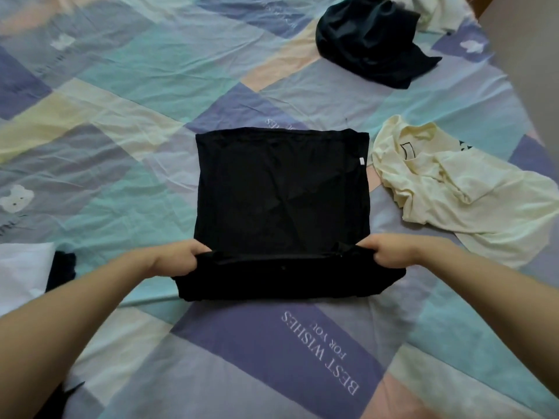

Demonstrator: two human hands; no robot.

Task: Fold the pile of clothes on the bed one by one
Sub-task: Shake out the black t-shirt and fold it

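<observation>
Two hands pinch the near edge of a flat black cloth garment (281,189) at the bed's (121,86) centre: left hand (178,260) at 7 o'clock, right hand (390,252) at 5. A crumpled cream shirt (472,189) lies at 3 o'clock, a dark heap (369,40) at 1.

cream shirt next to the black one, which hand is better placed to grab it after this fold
Right. The cream shirt lies crumpled on the right side of the bed, just beyond the right hand. The left hand would have to cross over the black garment. Both hands currently grip its near edge.
</observation>
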